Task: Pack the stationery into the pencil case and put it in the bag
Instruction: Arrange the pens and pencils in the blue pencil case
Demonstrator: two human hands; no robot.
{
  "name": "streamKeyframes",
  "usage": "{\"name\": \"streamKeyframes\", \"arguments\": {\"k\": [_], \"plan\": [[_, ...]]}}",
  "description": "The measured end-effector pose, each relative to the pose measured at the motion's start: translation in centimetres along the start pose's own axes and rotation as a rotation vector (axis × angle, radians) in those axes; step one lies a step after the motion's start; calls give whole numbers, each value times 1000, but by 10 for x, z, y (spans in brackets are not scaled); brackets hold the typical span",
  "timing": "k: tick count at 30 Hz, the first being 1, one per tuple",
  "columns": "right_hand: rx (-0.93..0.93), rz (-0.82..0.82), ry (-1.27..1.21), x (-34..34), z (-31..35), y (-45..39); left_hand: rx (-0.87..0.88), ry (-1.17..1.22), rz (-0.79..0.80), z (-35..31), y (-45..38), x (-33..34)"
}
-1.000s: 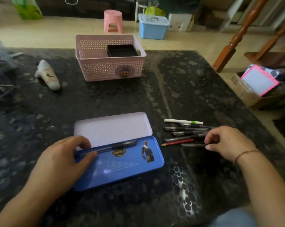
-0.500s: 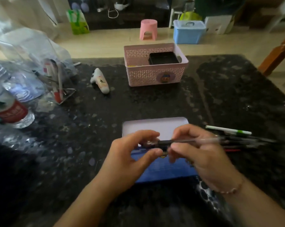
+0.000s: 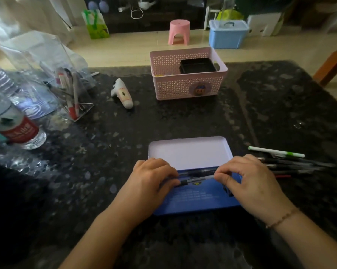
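Observation:
An open pencil case (image 3: 194, 199) lies in front of me, blue tray near, pale lid (image 3: 189, 152) folded back. My left hand (image 3: 150, 183) and my right hand (image 3: 249, 181) each pinch one end of a black pen (image 3: 197, 179) held low over the tray. A second dark pen (image 3: 196, 173) rests in the tray along its far edge. Several loose pens (image 3: 291, 164) lie on the table right of the case, a white-and-green one (image 3: 276, 152) farthest back. No bag is clearly identifiable.
A pink basket (image 3: 189, 88) holding a black box stands at the back centre. A white glue gun (image 3: 123, 95) lies left of it. A water bottle (image 3: 12, 123) and a clear holder with tools (image 3: 70, 94) crowd the left side of the dark stone table (image 3: 280, 113).
My right hand took a pen from the loose pile and brought it left; both hands have lowered it over the blue tray. The camera view also swung left.

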State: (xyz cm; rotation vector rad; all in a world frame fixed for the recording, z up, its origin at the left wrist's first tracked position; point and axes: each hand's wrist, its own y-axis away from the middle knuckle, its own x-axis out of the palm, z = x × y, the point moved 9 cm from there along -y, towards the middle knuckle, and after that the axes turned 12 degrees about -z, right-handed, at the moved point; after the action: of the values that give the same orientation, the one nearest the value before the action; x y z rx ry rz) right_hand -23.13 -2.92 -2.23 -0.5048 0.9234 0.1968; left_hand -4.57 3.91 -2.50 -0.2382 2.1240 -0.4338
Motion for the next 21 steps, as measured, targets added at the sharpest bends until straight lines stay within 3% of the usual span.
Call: {"name": "streamKeyframes", "arguments": {"k": [6,16,18,21], "plan": [[-140,-95,202,2,13,4,-10,-120,16,9,3,4],[-131,-67,179,0,5,-4,-82,-101,24,13,3,4],[-28,-170,139,-26,-19,-16,-87,-85,6,14,2,1],[269,-269,257,-62,-85,-19,-80,-58,-55,12,-1,-3]]}}
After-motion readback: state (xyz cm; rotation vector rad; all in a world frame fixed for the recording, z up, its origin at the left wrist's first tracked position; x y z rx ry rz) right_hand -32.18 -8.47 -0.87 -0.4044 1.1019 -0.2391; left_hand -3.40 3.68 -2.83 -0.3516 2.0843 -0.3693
